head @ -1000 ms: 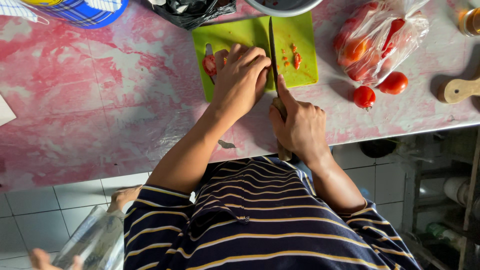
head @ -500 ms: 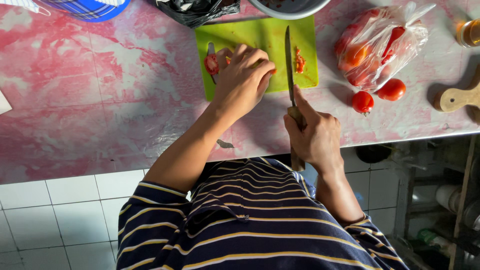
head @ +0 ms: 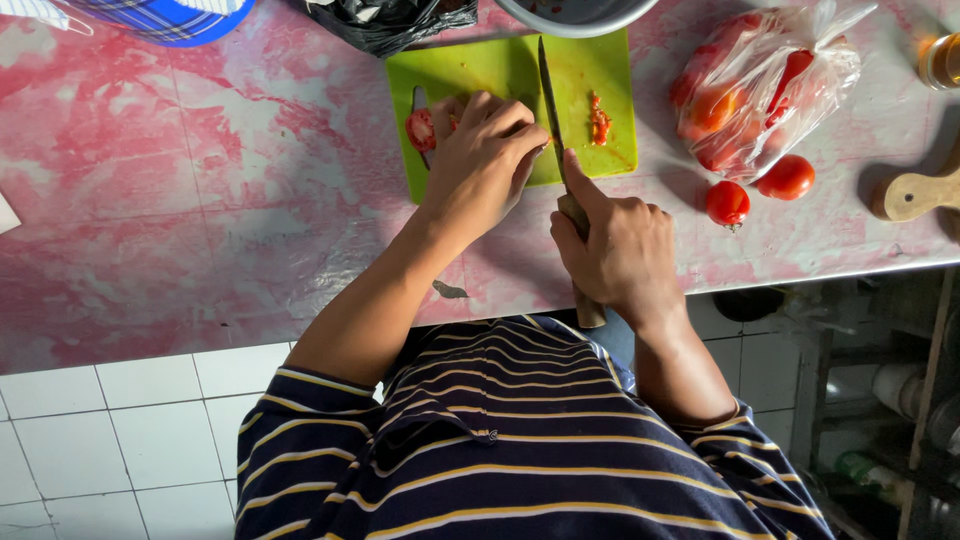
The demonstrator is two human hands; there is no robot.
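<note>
R hand (head: 620, 250) grips knife (head: 556, 120); L hand (head: 480, 160) prob. pins tomato (head: 420, 130).

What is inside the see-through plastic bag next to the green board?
The plastic bag holds red and orange tomatoes, packed together. Crinkles and glare hide how many, and whatever lies underneath them. Two loose tomatoes sit outside it on the counter.

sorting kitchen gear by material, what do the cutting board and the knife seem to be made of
Cutting board: probably plastic, going by its flat, even lime green and thin edge. Knife: the blade looks like dull grey metal, and the handle in the right hand looks like brown wood.
</note>
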